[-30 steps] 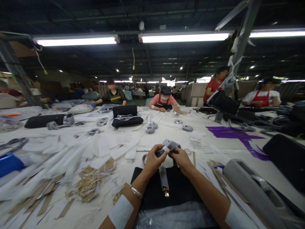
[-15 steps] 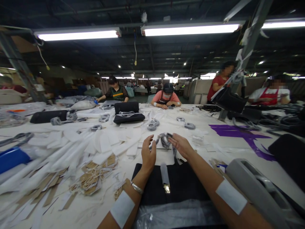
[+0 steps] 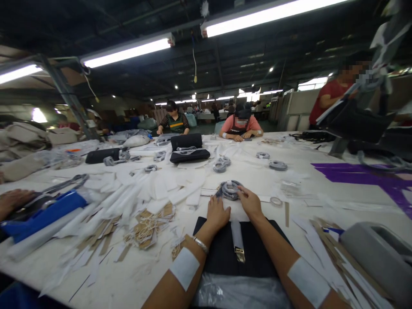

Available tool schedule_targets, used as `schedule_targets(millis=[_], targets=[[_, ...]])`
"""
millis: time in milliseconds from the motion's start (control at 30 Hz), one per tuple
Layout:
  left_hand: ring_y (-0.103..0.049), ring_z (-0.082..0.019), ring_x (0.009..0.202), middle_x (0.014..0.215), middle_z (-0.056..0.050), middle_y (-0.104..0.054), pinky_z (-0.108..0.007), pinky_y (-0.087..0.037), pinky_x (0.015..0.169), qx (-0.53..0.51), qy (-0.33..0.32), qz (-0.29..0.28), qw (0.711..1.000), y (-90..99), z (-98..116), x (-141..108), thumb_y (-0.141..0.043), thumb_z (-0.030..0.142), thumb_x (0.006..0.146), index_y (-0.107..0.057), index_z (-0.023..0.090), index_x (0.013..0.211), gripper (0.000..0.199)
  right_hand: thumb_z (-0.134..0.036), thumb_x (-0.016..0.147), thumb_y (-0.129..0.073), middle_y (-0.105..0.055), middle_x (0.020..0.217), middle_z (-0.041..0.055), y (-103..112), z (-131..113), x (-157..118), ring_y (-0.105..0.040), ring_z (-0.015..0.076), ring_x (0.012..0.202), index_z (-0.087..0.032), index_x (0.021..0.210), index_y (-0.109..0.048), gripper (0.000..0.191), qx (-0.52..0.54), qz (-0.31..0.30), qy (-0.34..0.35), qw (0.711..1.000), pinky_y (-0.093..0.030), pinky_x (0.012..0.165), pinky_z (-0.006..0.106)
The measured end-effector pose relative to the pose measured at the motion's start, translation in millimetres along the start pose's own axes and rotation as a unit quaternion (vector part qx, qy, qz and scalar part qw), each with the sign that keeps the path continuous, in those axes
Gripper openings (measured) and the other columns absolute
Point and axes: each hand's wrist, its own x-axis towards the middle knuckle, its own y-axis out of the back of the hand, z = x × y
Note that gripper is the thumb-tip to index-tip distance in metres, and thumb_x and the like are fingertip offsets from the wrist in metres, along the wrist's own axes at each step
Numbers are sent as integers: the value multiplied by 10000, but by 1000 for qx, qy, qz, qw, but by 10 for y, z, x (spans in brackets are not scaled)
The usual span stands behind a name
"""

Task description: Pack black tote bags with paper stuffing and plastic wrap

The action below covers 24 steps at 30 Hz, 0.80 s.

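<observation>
A coiled grey strap lies on the white table just beyond a black bag. My right hand has its thumb and fingers closed on the coil's right edge. At the coil's lower left is my left hand, palm down, fingers apart, its fingertips beside the strap's end. Both forearms reach over the bag, which has a wrapped gold clasp on its front and clear plastic across its near part.
Paper tags with strings and white wrapping strips lie left. A blue tape dispenser is at far left, near another person's hand. A grey dispenser stands right. More coils and black bags are farther back.
The view has turned left. My left hand has lowered palm down by the coil, and my right hand has closed on its edge. The coil now lies flat. Another person's hand has appeared at left.
</observation>
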Motion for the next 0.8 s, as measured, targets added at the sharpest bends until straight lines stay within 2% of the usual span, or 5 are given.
schedule_targets(millis=[133, 367, 533, 667, 800], targets=[[-308, -349, 1415, 1504, -170, -382, -474, -261, 1171, 48, -54, -87, 994, -28, -10, -4, -586, 290, 832, -557, 116, 1313, 512, -368, 787, -508, -755, 887, 60, 32, 46, 35, -702, 255, 865, -170, 1130, -696, 439, -9, -18, -22, 1000, -527, 891, 424], [-247, -301, 1448, 1552, -158, -293, -436, -229, 1190, 32, -2, -29, 999, 293, -178, 138, -481, 385, 912, -337, 117, 1483, 647, -422, 783, -512, -760, 859, 60, 41, -135, -3, -696, 256, 832, -187, 1107, -718, 451, -55, -34, 11, 998, -517, 833, 395], [-430, -303, 1351, 1489, -134, -420, -395, -386, 1106, -21, -41, -105, 993, 356, -244, 121, -604, 495, 840, -404, 158, 1459, 732, -458, 769, -526, -759, 877, 68, 62, -192, -11, -692, 281, 896, -206, 1109, -727, 468, -80, -68, 18, 994, -499, 852, 411], [-581, -223, 1206, 1334, -77, -599, -318, -440, 1048, -33, -23, 39, 998, 586, -496, 144, -540, 426, 908, -490, 186, 1409, 557, -464, 769, -529, -755, 830, 58, 65, -182, -4, -692, 294, 869, -231, 1097, -735, 451, -116, -73, 29, 990, -509, 794, 421], [-672, -181, 1009, 1081, -46, -730, -259, -488, 935, 14, 34, 103, 994, 1090, -1126, 15, -575, 272, 881, -708, 193, 1129, 292, -445, 784, -533, -753, 829, 50, 55, -166, 9, -686, 301, 896, -245, 1083, -739, 414, -135, -81, 36, 987, -517, 780, 422]])
